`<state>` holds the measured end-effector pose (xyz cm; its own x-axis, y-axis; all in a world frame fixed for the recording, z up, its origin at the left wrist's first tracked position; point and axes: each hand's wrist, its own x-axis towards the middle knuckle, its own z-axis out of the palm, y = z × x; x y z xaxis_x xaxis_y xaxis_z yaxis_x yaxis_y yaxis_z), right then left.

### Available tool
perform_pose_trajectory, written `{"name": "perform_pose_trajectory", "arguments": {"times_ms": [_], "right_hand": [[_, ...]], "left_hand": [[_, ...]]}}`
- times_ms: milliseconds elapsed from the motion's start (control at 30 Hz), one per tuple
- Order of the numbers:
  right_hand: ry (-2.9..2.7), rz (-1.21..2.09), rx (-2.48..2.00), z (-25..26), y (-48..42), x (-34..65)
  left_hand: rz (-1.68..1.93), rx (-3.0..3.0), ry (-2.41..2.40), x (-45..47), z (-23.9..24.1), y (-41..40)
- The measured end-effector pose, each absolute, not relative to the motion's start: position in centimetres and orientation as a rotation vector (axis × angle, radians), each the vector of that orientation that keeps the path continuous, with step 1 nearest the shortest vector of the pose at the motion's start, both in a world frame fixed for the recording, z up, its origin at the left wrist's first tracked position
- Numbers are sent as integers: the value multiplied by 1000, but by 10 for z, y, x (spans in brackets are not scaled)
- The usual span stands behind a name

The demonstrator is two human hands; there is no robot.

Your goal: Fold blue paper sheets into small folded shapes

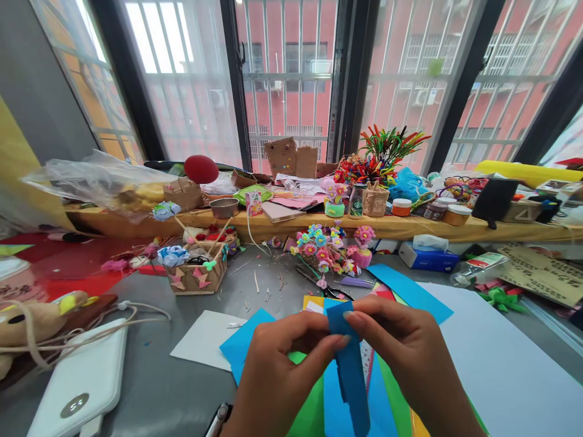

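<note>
A narrow folded strip of blue paper [353, 382] is pinched near its top end by both hands. My left hand [286, 358] grips its left edge between thumb and fingers. My right hand [403, 346] holds the upper right edge, with its thumb lying on the front of the strip. The strip hangs down toward me over a pile of coloured sheets. Among them are a green sheet [314, 394] and a blue sheet [334, 403]. Black-handled scissors [337, 294] lie just beyond my fingers, partly hidden.
At left lie a white power bank [82, 376] with a cable and a plush toy [31, 328]. A decorated box [198, 273] holds paper flowers. Behind the hands stand colourful craft flowers [323, 246]. To the right are a large white sheet [496, 352] and a tissue pack [428, 256].
</note>
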<state>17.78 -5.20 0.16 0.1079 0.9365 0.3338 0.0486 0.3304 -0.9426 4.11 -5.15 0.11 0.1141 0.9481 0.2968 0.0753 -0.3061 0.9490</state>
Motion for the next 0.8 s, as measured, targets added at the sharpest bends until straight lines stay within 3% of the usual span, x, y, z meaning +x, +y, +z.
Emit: {"name": "perform_pose_trajectory", "arguments": {"times_ms": [800], "right_hand": [[-1334,824,-1065,2,-50,178]], "left_hand": [[1220,1606,1090,39,-1,-50]]}}
